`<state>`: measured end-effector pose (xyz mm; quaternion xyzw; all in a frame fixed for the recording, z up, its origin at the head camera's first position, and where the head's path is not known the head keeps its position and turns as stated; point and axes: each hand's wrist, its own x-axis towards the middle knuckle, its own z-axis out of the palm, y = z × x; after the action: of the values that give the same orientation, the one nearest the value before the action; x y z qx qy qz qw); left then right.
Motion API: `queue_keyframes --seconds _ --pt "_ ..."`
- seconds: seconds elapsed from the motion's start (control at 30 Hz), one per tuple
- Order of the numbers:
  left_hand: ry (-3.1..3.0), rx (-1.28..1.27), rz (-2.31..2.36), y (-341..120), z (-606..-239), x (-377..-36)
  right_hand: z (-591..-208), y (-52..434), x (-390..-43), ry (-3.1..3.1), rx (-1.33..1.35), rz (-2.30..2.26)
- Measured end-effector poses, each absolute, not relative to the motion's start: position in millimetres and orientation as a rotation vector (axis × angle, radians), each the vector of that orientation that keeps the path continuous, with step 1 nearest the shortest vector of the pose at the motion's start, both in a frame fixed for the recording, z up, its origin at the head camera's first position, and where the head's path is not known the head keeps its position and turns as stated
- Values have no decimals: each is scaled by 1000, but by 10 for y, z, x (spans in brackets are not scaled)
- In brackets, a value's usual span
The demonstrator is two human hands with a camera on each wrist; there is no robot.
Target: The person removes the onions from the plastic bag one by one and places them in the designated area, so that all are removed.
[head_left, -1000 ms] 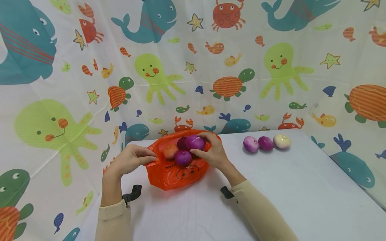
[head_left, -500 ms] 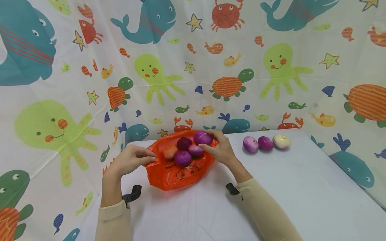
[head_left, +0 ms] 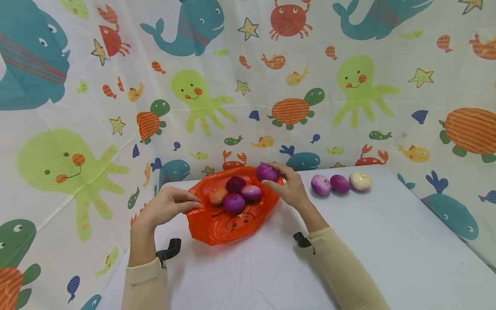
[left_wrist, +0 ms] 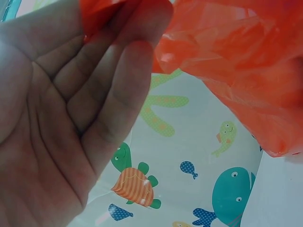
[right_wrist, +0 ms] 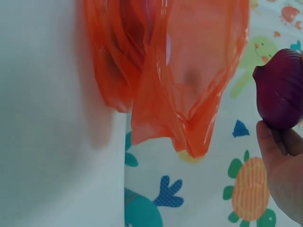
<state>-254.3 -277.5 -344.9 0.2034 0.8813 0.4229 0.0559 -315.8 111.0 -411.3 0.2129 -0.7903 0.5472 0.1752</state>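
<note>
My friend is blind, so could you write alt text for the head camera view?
A right hand lifts a purple onion above an orange plastic bag holding four more, while the left hand pinches the bag's edge. Three onions sit in a row on the white table.

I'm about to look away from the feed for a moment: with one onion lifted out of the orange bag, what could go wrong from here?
1. The right hand holds the purple onion only at its fingertips above the bag's rim; it may slip and roll.
2. Four onions sit piled in the floppy orange bag, held only at its edge by the left hand; they might spill.
3. The three onions on the table lie loose near the back edge; a bump could scatter them.
</note>
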Motion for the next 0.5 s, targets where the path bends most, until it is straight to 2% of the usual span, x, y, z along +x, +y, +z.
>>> queue_keyframes --seconds 0.5 --pt "2675 610 1283 -2764 -3451 -2549 -4122 1296 -3227 -2194 496 1561"
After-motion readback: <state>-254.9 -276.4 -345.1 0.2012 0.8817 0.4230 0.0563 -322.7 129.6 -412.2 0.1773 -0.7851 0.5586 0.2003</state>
